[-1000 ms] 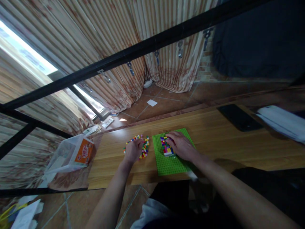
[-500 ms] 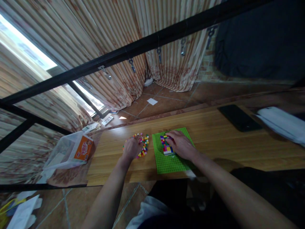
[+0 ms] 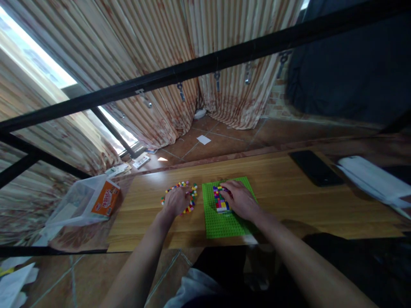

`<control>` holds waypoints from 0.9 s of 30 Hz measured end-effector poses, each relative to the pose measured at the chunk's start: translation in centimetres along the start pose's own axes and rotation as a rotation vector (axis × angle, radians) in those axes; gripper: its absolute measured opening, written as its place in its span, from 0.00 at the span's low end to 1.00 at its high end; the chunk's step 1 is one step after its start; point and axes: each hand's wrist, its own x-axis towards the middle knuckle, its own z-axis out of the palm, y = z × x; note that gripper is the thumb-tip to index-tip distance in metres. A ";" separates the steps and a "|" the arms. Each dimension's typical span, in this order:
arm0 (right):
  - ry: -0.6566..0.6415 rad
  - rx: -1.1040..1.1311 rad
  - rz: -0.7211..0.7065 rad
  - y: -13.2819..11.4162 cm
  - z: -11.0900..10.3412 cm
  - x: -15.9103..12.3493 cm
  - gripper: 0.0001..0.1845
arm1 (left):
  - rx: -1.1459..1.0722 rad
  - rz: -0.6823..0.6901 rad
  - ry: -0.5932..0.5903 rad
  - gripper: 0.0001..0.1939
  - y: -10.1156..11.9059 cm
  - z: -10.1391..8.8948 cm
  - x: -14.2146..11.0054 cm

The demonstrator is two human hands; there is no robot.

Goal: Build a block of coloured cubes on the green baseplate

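Observation:
A square green baseplate point(image 3: 224, 230) lies on the wooden table with a block of small coloured toy bricks point(image 3: 221, 205) built up on it. My right hand point(image 3: 240, 199) curls over the right side of this block, its fingers at the far end and the thumb across the top; the palm hides part of the bricks. Left of the plate, loose toy bricks point(image 3: 192, 192) are spread in a pile. Over that pile is my left hand point(image 3: 176, 201), fingers bent down and drawn together among the bricks. Whatever its fingertips hold is hidden.
A black phone point(image 3: 316, 168) and a white pouch-like item point(image 3: 374, 177) lie at the table's right. Beyond the left end stands a clear plastic box point(image 3: 75, 205) with an orange label. A black metal bar point(image 3: 192, 66) with hanging clips crosses in front of the curtains.
The whole view has shifted slightly, so the table sits a little lower and further left. Both hands keep nearly the same places, left at the loose bricks, right at the built block.

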 end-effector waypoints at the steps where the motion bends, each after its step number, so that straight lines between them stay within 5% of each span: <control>1: 0.003 0.001 -0.003 0.1 0.0 0.0 0.15 | -0.006 -0.009 0.002 0.21 0.0 0.0 0.0; 7: 0.031 0.002 -0.026 0.5 0.4 -0.1 0.15 | -0.327 -0.017 0.176 0.14 1.6 0.1 -0.1; 11: 0.074 0.020 -0.021 0.6 0.5 -0.2 0.18 | -0.694 0.111 0.305 0.02 4.0 0.6 0.3; 14: 0.105 0.040 -0.018 0.7 0.4 -0.3 0.19 | -0.835 0.226 0.366 0.03 5.5 0.8 0.6; 21: 0.134 0.064 -0.021 0.3 0.0 -0.3 0.19 | -0.764 0.360 0.451 0.11 6.9 0.5 0.6; 27: 0.185 0.147 -0.026 -0.3 -0.3 -0.2 0.17 | -0.695 0.263 0.418 0.21 7.6 1.0 0.5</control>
